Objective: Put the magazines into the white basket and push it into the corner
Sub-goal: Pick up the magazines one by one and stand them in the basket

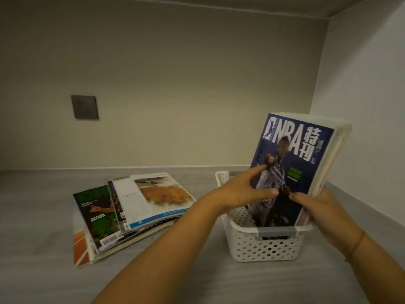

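A white perforated basket with a grey handle clip stands on the grey surface at the right. A bundle of magazines fronted by a blue NBA magazine stands upright inside it, leaning right. My right hand grips the bundle's lower right edge, thumb on the cover. My left hand rests flat on the blue cover, fingers spread. To the left a loose pile of magazines lies flat, with a green-covered one and a white one with an orange picture on top.
The back wall carries a dark socket plate. A white side wall meets the back wall at the right, forming a corner just behind the basket. Bare grey surface extends left and in front.
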